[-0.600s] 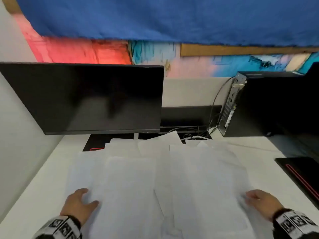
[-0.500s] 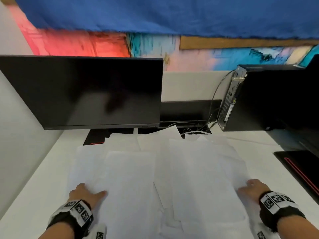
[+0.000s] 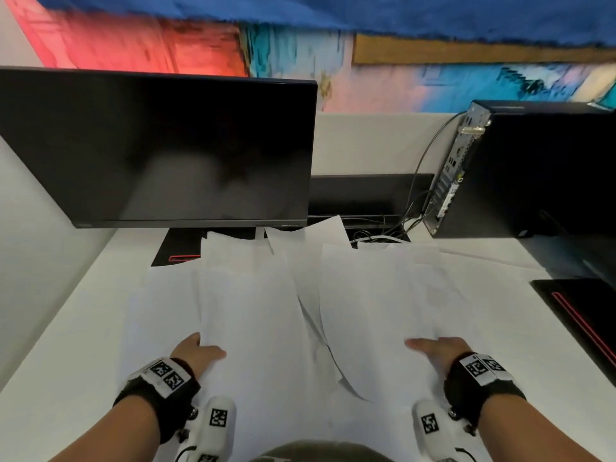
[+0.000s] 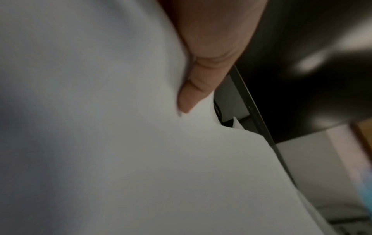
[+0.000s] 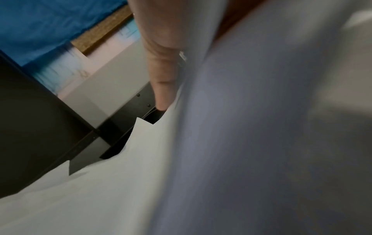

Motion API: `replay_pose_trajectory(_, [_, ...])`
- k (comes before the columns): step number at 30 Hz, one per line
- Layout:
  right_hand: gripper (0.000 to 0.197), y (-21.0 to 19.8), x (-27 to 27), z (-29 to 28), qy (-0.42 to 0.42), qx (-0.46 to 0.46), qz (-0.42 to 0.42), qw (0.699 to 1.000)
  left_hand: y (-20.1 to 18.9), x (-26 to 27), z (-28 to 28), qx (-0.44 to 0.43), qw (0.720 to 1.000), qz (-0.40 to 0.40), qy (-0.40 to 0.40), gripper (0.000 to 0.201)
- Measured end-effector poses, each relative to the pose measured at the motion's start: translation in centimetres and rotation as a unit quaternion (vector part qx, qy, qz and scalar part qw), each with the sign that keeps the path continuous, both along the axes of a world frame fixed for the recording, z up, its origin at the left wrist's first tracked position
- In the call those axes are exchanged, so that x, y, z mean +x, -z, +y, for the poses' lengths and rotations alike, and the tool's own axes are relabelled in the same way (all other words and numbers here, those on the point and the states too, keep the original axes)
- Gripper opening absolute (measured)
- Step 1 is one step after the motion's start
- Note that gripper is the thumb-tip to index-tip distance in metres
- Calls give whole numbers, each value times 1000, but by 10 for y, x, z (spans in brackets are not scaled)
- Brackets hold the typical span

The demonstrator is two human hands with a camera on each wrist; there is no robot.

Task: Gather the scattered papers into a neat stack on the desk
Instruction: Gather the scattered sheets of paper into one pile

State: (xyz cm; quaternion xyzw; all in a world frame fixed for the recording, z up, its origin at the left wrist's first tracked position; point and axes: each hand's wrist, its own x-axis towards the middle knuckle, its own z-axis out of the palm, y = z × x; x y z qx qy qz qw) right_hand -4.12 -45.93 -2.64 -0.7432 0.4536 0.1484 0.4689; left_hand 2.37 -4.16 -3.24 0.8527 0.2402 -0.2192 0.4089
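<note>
Several white papers [image 3: 266,311] lie fanned and overlapping across the white desk [image 3: 66,361]. My left hand [image 3: 195,353] is at the spread's near left; its thumb lies on top of a sheet and its fingers are hidden under that sheet's edge. My right hand [image 3: 436,353] mirrors it at the near right, thumb on top and fingers tucked beneath the sheets. In the left wrist view the thumb [image 4: 201,71] presses on paper [image 4: 120,143]. The right wrist view shows a thumb [image 5: 163,79] beside lifted, blurred paper [image 5: 241,143] that covers the fingers.
A dark monitor [image 3: 160,148] stands at the back left with its base [image 3: 180,248] partly under the papers. A black computer case [image 3: 533,171] with cables [image 3: 383,228] is at the back right. A black pad with a red line [image 3: 586,315] lies at the right edge.
Both hands have moved inward from the outer edges of the spread. Their fingers have slid under the sheets, with the thumbs on top. The near paper edges have lifted.
</note>
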Motion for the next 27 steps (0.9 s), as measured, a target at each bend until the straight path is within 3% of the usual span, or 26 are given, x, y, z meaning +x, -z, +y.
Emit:
replay_pose_trajectory(3, [80,3,2,-3,28,-2,-27,999,6,-4,0,-41,999,11,1,55])
replay_pose_trajectory(6, [50,-3,-1,-9,43,-22,-63,997,14,-3,11,-70,997,-3,-28,49])
replay_pose_trajectory(10, [31,-15,-4,-7,-62,-82,-55,993,24,-1,22,-101,994,5,-27,65])
replay_pose_trajectory(14, [20,-49,-5,-14,-60,-196,-102,974,17,-9,15,-111,992,-21,-53,41])
replay_pose_trajectory(17, [13,-72,-6,-25,-27,-257,-147,955,18,-11,10,-87,994,-44,-55,36])
replay_pose_trajectory(22, [11,-92,-2,-37,32,-253,-158,954,12,-12,4,-76,994,-55,-56,33])
replay_pose_trajectory(27, [38,-101,8,-32,41,-243,-123,961,7,-15,2,-76,994,-57,-50,27])
